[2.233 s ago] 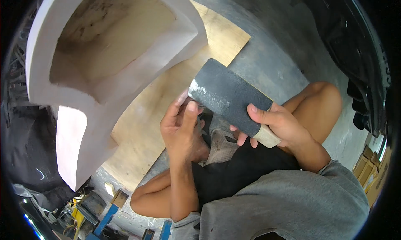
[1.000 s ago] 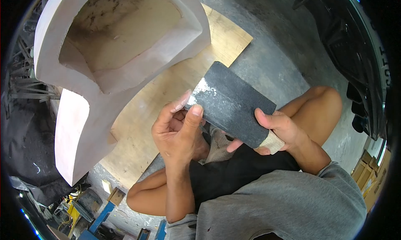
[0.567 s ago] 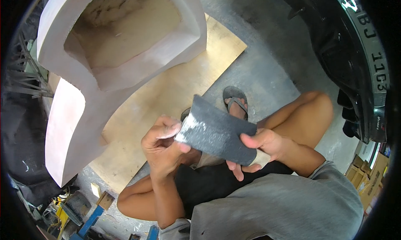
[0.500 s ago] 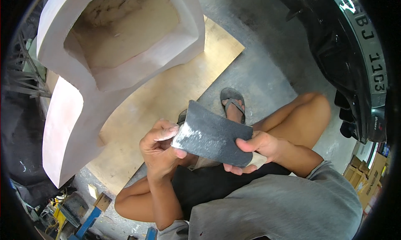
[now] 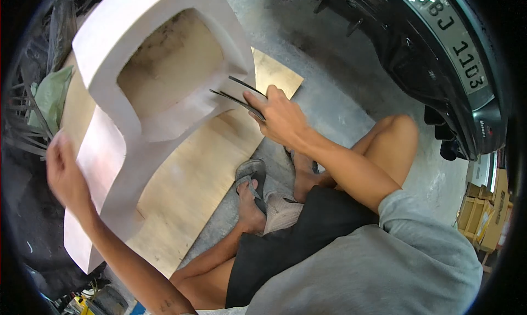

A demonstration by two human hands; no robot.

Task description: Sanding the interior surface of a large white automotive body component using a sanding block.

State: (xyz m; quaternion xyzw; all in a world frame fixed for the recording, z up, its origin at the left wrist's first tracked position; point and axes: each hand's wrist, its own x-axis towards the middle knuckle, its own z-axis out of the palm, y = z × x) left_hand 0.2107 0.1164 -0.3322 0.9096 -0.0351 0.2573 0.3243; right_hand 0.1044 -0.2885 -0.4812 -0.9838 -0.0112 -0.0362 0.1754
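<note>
A large white moulded shell [image 5: 118, 145] with a wide opening stands on a plywood board [image 5: 186, 205] in front of me. My right hand [image 5: 282, 114] grips a bent sheet of black sandpaper [image 5: 240, 101], fingers and thumb closed on its near end. The sheet's far edges reach over the shell's inner rim; I cannot tell whether they touch it. Beyond the shell's left edge is my left hand [image 5: 67, 172], blurred, with loosely bent fingers apart and nothing visible in them. Contact between this hand and the shell is unclear.
A dark car bumper [image 5: 406, 68] curves along the right. My sandalled feet [image 5: 252, 200] are beside the board on the grey concrete floor [image 5: 351, 103]. A green plastic bag [image 5: 52, 98] and black sheeting [image 5: 35, 205] lie at left; cardboard boxes [image 5: 491, 216] are at far right.
Both hands held the sandpaper over my lap before. My left hand has let go and moved far left; my right has carried the sheet forward to the shell's opening. The view has shifted too.
</note>
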